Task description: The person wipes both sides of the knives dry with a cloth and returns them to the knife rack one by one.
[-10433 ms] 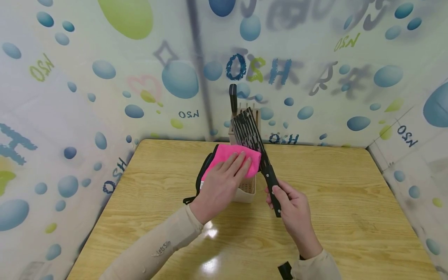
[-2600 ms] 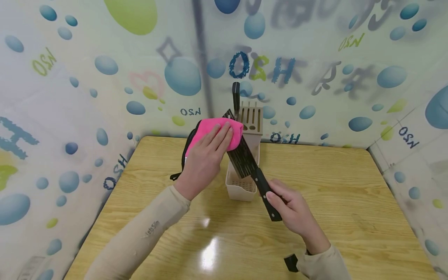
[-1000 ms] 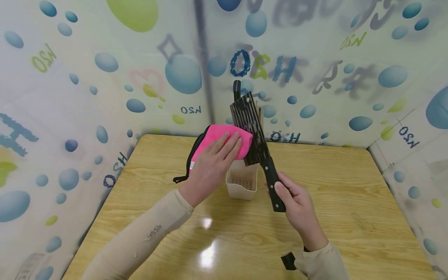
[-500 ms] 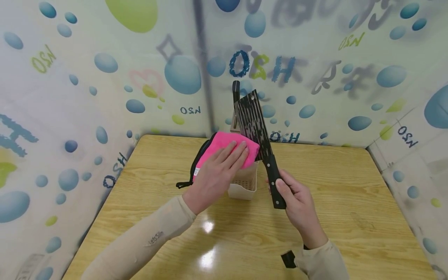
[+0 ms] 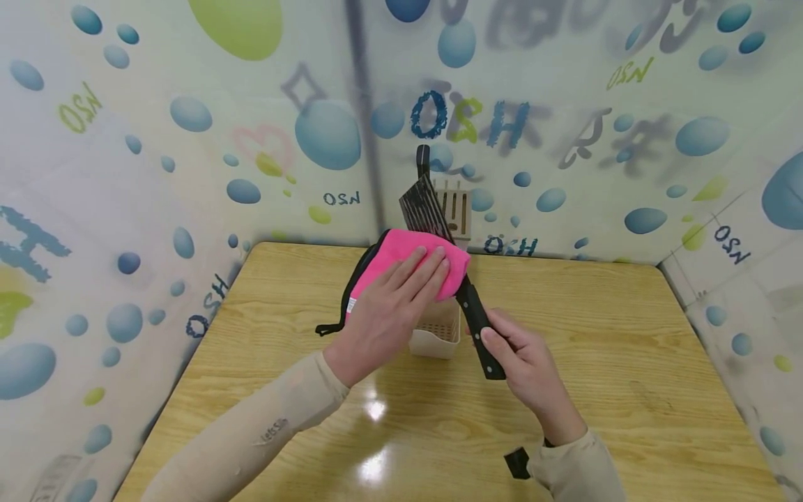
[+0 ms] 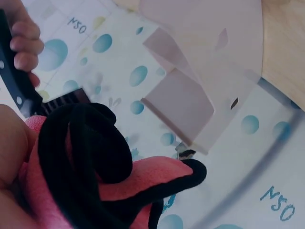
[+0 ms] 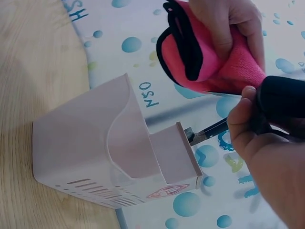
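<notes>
My right hand (image 5: 530,362) grips the black riveted handle of a cleaver (image 5: 425,206), its dark streaked blade pointing up and away, tilted left. Over the blade's lower part lies a folded pink cloth (image 5: 401,247) with black edging. My left hand (image 5: 385,317) holds this cloth, fingers laid along its top; in the right wrist view the left thumb (image 7: 221,40) presses from the other side. The cloth hides the blade near the handle. Behind and below the cleaver stands a beige knife holder (image 7: 86,133), with another black-handled knife (image 5: 423,160) upright in it.
The holder has a slotted top (image 5: 461,209) at the back and a perforated open compartment (image 5: 436,341) in front. It stands on a wooden table (image 5: 596,335), whose far edge meets a patterned wall (image 5: 552,97). A black strap end (image 5: 517,463) hangs by the right sleeve.
Over these frames the cloth shifts up and down along the blade. Since half a second ago the cleaver has tilted left, and the cloth covers the blade's lower part across to its spine.
</notes>
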`<action>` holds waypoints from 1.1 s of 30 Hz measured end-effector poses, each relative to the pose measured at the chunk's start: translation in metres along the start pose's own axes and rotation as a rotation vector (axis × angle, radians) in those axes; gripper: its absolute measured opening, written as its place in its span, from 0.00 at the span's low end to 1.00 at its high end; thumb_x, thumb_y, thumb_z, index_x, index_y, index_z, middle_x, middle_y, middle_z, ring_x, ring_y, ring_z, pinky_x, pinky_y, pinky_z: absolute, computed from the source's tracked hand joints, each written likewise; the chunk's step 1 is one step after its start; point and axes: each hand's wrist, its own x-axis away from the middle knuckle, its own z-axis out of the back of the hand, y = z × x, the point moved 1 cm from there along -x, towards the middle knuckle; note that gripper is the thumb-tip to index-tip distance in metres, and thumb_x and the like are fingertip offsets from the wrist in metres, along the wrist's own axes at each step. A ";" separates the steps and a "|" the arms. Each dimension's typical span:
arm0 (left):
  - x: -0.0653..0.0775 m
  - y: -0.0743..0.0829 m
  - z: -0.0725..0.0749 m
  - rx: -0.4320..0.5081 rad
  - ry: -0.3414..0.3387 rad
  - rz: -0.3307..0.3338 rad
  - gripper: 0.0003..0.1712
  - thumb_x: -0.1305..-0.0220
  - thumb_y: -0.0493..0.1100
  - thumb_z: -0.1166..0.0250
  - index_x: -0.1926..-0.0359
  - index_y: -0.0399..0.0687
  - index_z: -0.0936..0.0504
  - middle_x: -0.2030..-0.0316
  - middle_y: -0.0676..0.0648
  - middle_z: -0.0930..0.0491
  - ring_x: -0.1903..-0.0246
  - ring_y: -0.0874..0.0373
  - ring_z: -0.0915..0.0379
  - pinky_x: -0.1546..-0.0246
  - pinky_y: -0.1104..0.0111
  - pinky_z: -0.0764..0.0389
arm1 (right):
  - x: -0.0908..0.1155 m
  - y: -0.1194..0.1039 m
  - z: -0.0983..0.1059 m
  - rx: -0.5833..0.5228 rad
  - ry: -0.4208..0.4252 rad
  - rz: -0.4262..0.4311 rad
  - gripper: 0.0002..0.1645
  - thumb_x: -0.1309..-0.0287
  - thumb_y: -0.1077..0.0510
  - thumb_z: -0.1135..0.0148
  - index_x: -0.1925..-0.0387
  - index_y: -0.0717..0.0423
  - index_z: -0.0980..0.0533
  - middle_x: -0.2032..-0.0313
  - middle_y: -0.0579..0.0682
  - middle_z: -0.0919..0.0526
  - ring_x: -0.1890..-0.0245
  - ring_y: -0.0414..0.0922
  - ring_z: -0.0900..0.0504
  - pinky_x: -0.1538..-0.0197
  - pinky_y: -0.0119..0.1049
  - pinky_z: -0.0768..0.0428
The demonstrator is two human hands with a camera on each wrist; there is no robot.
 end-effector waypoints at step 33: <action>0.002 -0.041 0.012 -0.035 -0.006 0.090 0.33 0.29 0.28 0.42 0.24 0.38 0.33 0.26 0.40 0.32 0.27 0.43 0.36 0.28 0.57 0.31 | 0.000 -0.011 0.013 0.464 0.220 0.127 0.25 0.53 0.73 0.23 0.49 0.65 0.16 0.58 0.54 0.18 0.63 0.40 0.21 0.62 0.17 0.23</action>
